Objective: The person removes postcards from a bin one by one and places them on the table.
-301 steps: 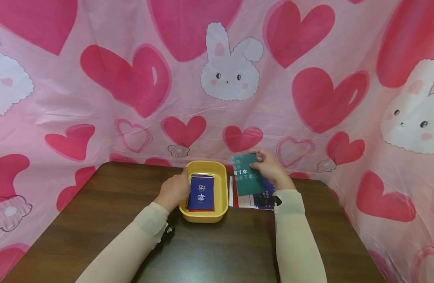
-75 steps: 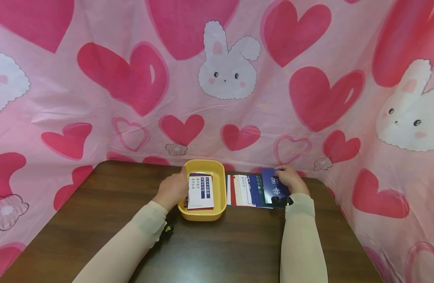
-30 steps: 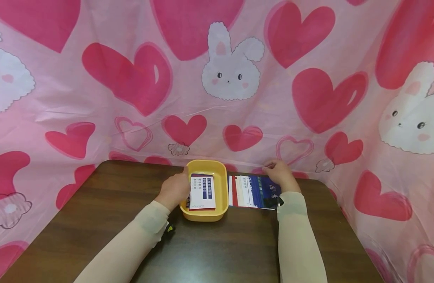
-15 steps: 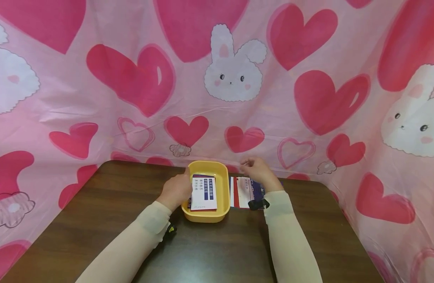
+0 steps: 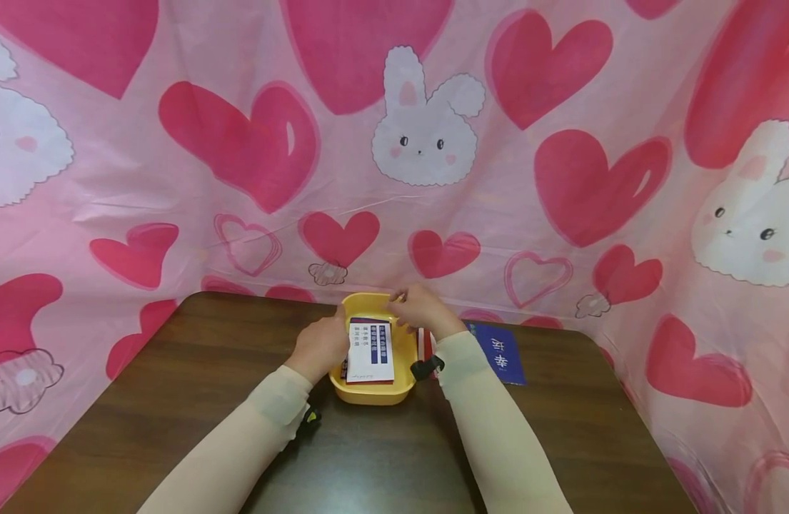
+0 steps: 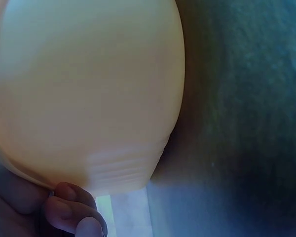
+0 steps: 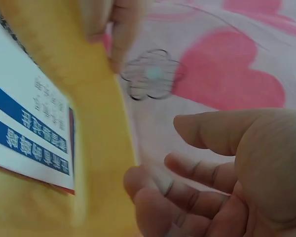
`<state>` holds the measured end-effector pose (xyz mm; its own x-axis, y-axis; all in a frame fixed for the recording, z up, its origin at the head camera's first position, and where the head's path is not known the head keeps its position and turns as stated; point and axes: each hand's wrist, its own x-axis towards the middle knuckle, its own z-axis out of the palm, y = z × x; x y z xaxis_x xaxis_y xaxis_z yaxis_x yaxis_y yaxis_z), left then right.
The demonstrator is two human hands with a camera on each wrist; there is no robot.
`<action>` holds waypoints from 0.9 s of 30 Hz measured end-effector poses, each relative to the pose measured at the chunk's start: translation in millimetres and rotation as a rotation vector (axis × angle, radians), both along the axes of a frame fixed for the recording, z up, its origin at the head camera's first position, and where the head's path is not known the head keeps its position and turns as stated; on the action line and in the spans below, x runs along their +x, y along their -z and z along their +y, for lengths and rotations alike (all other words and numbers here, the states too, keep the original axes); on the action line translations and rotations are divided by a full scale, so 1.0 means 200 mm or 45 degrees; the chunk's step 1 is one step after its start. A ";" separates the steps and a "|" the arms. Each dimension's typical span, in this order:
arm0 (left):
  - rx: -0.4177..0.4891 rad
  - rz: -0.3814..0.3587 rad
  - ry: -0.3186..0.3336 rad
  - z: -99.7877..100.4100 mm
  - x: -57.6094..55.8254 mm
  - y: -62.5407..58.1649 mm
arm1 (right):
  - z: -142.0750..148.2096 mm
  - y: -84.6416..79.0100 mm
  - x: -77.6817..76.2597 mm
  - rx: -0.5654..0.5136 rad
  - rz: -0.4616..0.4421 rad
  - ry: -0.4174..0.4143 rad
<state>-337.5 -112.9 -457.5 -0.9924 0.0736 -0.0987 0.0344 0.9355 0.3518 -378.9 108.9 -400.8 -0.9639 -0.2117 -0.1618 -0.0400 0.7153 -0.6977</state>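
Note:
A yellow plastic basin (image 5: 371, 397) stands on the table, holding a small stack of printed cards. On top lies a white card (image 5: 363, 363) with blue bands of writing; red and dark edges peek out beneath it. My left hand (image 5: 318, 348) grips the basin's left rim, its fingers (image 6: 71, 212) curled at the wall in the left wrist view. Over the basin's far right rim hovers my right hand (image 5: 423, 311). In the right wrist view its thumb (image 7: 202, 131) and fingers stand apart with nothing between them.
Right of the basin, overlapping cards lie in a row: a blue card (image 5: 510, 360) with white characters at its right end, red and white cards (image 5: 425, 344) partly hidden by my right forearm. Behind the brown table (image 5: 240, 343) hangs a pink cloth (image 5: 343, 178) with hearts and rabbits.
Earlier my right hand held a green card, then laid the blue card at the row's right end. Now free, it has moved left to the basin, where a white card tops the stack.

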 end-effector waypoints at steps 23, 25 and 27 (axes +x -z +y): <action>0.020 0.027 0.028 -0.01 -0.01 0.02 | -0.32 0.20 0.00 0.575 0.108 -0.030; 0.022 0.027 0.029 -0.01 -0.01 0.02 | -0.32 0.20 0.00 0.560 0.089 -0.016; 0.016 0.032 0.030 -0.01 -0.01 0.02 | -0.32 0.20 0.00 0.548 0.086 -0.010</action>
